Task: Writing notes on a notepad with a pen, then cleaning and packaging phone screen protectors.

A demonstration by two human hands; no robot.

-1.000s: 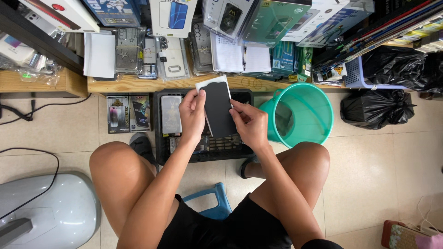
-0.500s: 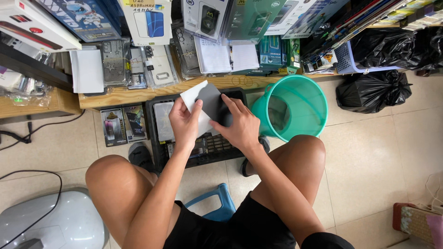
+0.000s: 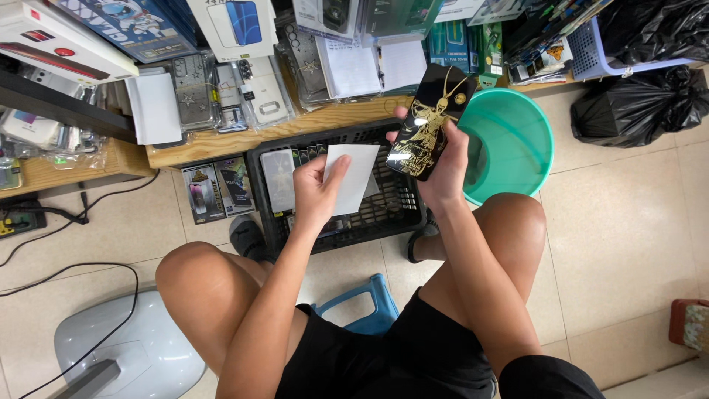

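Black phone case with gold figure [image 3: 430, 124] in right hand [image 3: 441, 166], white paper slip [image 3: 353, 177] in left hand [image 3: 316, 193].

Seen from above, over bare knees and a blue stool [image 3: 364, 304]. Hands apart, each clamped on its own thing: right fingers wrapped round the case's lower half, long axis tilted up and away toward the teal bucket [image 3: 512, 140]; left thumb and fingers pinching the slip's lower left edge, slip upright, just beside the case and short of touching it. Both held over the black plastic crate [image 3: 399, 214] on the floor. Case lying to the right of the slip, nearer the bucket; slip nearer the crate's middle. Low wooden shelf [image 3: 244, 140] of packaged cases beyond.
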